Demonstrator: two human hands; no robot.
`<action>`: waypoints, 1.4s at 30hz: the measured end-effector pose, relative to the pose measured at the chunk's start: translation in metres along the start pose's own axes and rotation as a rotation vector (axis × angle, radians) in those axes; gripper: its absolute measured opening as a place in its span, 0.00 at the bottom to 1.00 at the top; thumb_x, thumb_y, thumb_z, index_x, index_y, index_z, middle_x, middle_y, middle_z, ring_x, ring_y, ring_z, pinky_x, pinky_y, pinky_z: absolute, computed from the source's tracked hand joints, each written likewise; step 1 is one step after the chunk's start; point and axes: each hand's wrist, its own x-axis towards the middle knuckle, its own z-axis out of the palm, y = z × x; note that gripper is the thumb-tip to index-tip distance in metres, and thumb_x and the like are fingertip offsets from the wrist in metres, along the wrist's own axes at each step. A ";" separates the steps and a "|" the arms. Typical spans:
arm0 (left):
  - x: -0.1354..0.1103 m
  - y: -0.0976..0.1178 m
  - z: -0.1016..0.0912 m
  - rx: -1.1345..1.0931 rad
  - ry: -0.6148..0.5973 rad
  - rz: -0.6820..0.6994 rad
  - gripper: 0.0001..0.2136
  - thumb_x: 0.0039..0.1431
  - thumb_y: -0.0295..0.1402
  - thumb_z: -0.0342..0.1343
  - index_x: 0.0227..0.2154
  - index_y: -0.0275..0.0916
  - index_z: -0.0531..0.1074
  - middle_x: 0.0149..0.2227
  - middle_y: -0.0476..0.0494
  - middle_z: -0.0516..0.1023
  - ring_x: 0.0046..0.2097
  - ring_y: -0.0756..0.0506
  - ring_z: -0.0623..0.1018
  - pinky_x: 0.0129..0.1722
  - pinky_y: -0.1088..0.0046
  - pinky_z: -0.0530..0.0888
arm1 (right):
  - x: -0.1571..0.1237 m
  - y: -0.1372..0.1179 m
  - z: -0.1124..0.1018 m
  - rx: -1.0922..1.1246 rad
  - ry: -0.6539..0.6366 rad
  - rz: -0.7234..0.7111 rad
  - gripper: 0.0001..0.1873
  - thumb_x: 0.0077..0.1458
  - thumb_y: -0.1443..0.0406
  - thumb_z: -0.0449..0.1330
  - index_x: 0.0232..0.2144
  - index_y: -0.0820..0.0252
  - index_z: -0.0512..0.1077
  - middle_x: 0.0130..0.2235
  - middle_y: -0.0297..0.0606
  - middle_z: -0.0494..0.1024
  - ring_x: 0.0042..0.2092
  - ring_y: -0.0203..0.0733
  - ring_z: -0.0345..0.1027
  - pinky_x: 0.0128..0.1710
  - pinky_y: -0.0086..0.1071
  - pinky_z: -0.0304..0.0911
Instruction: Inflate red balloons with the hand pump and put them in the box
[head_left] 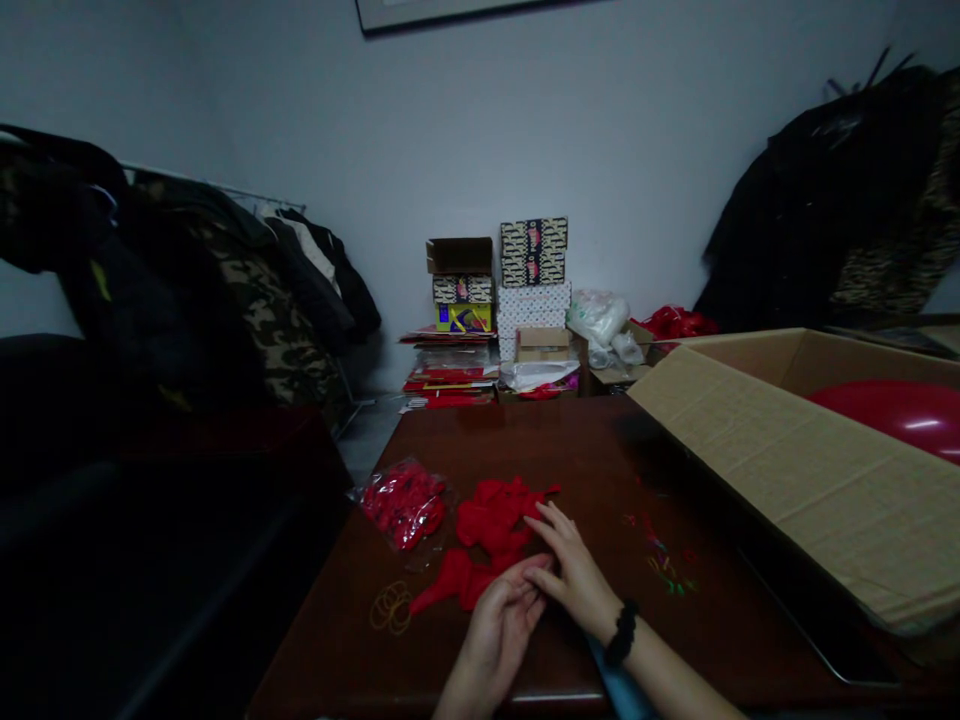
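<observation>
My left hand (504, 622) is at the near side of the table, palm turned up, fingers loosely bent and nothing visible in them. Over it reaches my right hand (576, 572), a black band on its wrist, fingers apart and thumb by the left fingertips. Just beyond both hands lies a pile of limp red pieces (491, 530), perhaps uninflated balloons; the right fingertips are close to its edge, and I cannot tell whether they touch. A clear plastic bag of red pieces (405, 503) rests to the left. Nearer me are yellow rubber bands (390, 608).
Small coloured bands (666, 568) are scattered on the brown table (570, 440). An open cardboard box (795, 460) with a shiny red round thing (900, 412) stands on the right. Patterned boxes (534, 252) are stacked by the wall. A dark seat (150, 560) is left.
</observation>
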 end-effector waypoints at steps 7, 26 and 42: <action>0.029 -0.003 -0.032 0.701 0.108 0.200 0.24 0.51 0.29 0.47 0.53 0.39 0.69 0.60 0.39 0.65 0.62 0.42 0.62 0.62 0.57 0.57 | 0.007 0.018 0.006 -0.226 -0.004 0.088 0.36 0.52 0.56 0.56 0.61 0.50 0.50 0.66 0.42 0.47 0.67 0.48 0.32 0.63 0.57 0.34; 0.058 0.000 -0.068 1.736 0.357 0.205 0.22 0.51 0.29 0.52 0.51 0.42 0.70 0.65 0.36 0.55 0.66 0.37 0.51 0.61 0.46 0.46 | 0.007 0.037 0.005 -0.352 -0.017 0.187 0.36 0.49 0.55 0.59 0.59 0.52 0.55 0.66 0.46 0.47 0.67 0.54 0.33 0.62 0.59 0.35; 0.041 0.063 -0.033 1.579 0.100 0.731 0.18 0.50 0.20 0.53 0.38 0.49 0.77 0.61 0.44 0.63 0.64 0.38 0.56 0.60 0.42 0.48 | 0.026 0.020 -0.013 -0.168 -0.119 0.067 0.10 0.51 0.61 0.56 0.35 0.44 0.75 0.57 0.31 0.68 0.64 0.47 0.46 0.62 0.57 0.29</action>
